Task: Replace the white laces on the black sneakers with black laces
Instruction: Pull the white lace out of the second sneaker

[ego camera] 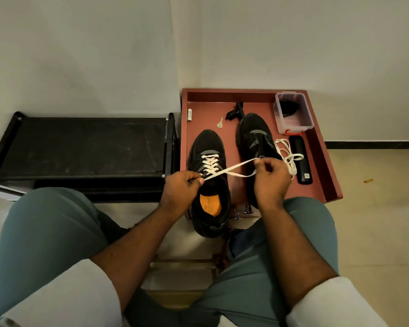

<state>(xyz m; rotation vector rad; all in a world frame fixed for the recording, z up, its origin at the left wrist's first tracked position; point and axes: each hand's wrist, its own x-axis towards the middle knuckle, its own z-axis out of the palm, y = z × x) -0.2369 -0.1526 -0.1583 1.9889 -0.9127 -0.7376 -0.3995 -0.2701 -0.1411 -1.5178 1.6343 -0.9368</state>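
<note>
1. Both hands work on the same lace: the left hand [181,185] pinches one end of the white lace [232,169] between thumb and curled fingers, just above the tongue of the left sneaker [209,182].
2. The right hand [270,178] has its fingers curled around the other end of this lace and holds it up in front of the right sneaker [253,138]. The two ends cross in the air between the hands.
3. The left sneaker stands on the red tray [321,161], with its heel hanging over the near edge. The lace is loose at the top, but it is still crossed through the lower eyelets.
4. The right sneaker seems to have no lace in it. A second white lace [288,154] lies in a loose heap beside it, touching a black case [301,159].
5. I judge that the step in hand is the unlacing of the left sneaker, so the task is not yet half done.
6. The next move calls for pulling each end out of the remaining eyelets, row by row, down to the toe.
7. The black laces are perhaps the dark thing in the clear plastic box [293,112] at the far corner of the tray, but I cannot tell this for sure.
</note>
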